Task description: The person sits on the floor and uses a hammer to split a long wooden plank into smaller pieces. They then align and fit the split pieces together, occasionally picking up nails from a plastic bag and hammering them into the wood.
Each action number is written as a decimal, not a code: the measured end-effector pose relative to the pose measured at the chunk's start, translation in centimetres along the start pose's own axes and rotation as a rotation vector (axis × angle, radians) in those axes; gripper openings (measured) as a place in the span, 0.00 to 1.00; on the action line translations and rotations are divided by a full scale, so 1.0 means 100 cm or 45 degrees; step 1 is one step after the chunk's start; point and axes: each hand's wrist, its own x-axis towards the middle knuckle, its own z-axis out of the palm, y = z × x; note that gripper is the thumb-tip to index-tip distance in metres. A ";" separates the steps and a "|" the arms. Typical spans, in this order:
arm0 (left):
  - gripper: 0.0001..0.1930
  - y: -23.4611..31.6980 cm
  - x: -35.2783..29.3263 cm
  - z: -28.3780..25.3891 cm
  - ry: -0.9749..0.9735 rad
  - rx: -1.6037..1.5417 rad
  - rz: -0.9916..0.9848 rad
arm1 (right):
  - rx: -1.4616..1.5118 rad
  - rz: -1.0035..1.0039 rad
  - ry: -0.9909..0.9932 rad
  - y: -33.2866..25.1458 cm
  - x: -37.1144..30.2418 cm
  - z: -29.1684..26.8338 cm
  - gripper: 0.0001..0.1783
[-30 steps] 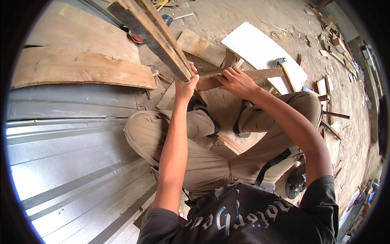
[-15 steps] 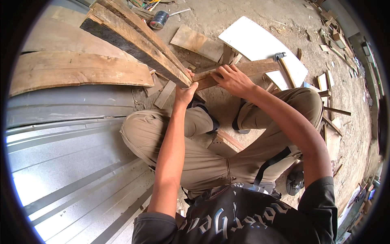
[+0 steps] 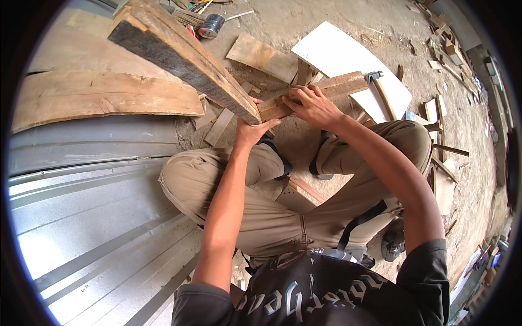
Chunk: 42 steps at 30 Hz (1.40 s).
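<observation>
A long, rough wooden beam (image 3: 185,62) slants from the upper left down to the middle, its dark side facing me. My left hand (image 3: 253,132) is wrapped round the beam's lower end, with the thumb stretched towards a shorter wooden piece (image 3: 345,85). That shorter piece meets the beam's end at an angle and points to the right. From above, my right hand (image 3: 315,108) grips it with bent fingers, close to the joint. Exactly how the two pieces touch is partly hidden by my hands.
A hammer (image 3: 385,98) rests on a white board (image 3: 334,51) beyond my right knee. Corrugated metal sheet (image 3: 98,217) and wide planks (image 3: 109,98) lie at the left. A can (image 3: 211,26) stands at the back; wood scraps are scattered at the right.
The long beam has turned, and the gap along its length no longer shows. The shorter piece has rolled and tilted up at its far end. My left thumb has stretched out.
</observation>
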 end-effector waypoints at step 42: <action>0.30 0.027 -0.005 0.024 0.166 0.090 -0.076 | -0.387 0.003 -0.131 0.050 0.000 0.018 0.26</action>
